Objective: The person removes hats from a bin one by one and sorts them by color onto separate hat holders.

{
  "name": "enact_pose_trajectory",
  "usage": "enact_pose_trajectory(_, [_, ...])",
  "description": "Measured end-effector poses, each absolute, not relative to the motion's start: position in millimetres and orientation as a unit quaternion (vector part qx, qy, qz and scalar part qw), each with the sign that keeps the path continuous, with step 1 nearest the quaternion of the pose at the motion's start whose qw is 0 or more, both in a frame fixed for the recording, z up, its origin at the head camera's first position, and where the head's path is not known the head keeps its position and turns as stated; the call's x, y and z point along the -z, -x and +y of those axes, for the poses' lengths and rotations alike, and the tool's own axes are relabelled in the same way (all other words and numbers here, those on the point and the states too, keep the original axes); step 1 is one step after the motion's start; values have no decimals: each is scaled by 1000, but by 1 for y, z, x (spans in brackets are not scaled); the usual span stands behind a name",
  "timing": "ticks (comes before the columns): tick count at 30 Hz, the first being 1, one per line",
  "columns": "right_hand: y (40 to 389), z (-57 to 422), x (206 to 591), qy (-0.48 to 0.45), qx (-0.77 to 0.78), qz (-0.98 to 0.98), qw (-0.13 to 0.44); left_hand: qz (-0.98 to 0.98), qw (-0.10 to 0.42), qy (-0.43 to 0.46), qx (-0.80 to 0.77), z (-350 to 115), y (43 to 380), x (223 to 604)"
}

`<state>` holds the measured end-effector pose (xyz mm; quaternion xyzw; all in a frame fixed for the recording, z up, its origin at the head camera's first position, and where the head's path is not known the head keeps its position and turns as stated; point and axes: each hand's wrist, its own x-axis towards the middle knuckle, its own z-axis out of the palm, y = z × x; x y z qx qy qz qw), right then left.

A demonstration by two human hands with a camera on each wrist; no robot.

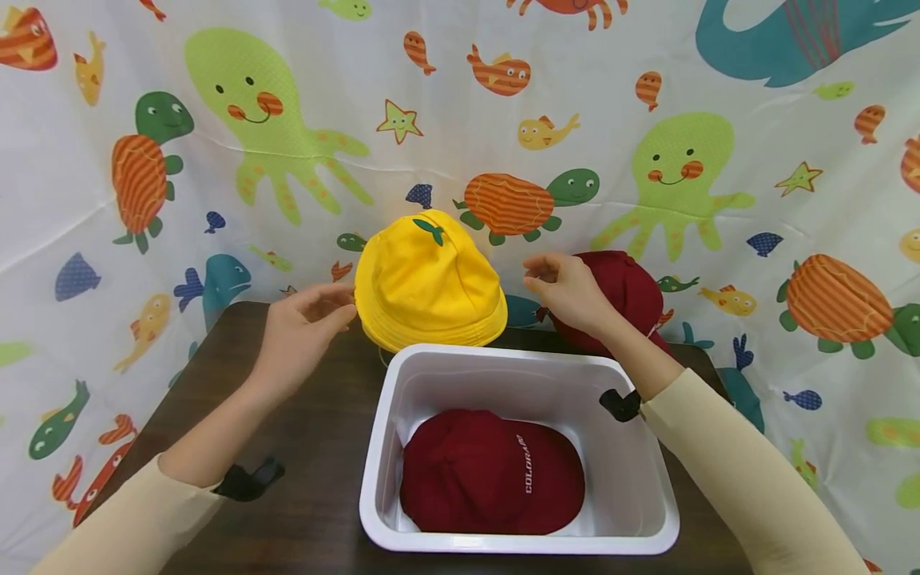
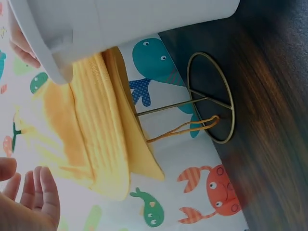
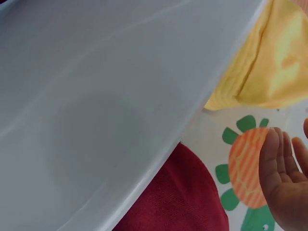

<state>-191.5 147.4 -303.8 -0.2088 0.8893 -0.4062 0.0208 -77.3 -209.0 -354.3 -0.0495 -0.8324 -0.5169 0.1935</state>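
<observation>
A yellow bucket hat [image 1: 431,287] with a green leaf mark sits on a wire stand [image 2: 232,108] behind the white bin; an elastic loop hangs under its brim. My left hand [image 1: 298,331] is beside the hat's left edge, fingers loosely bent and holding nothing; whether they touch the brim, I cannot tell. My right hand [image 1: 571,291] hovers between the hat and a dark red cap [image 1: 628,287] at the right, its fingers relaxed and holding nothing. Part of that cap is hidden by the hand and forearm. Another dark red cap [image 1: 460,471], lettered in white, lies inside the bin.
The white plastic bin [image 1: 517,545] stands at the front of a dark wooden table [image 1: 309,447]. A white curtain [image 1: 460,104] printed with sea animals hangs close behind the table and along its sides.
</observation>
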Motion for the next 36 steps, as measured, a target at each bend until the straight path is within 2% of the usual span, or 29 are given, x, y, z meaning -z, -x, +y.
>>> enact_pose_trajectory(7, [173,148,307,242,393,887,22,-846,268,134,441,-202,52,366])
enact_pose_trajectory(11, [164,150,311,262,390,882,25,-838,289,199,419,-198,42,377])
enact_pose_trajectory(25, [136,148,320,364,351,862,33,-822,278,306,392,-194,21,410])
enact_pose_trajectory(30, [128,146,325,401,326,855,52,-815,285,349,364,-192,18,415])
enact_pose_trajectory(36, [122,142,331,433,282,851,90,-831,261,350,344,-193,13,422])
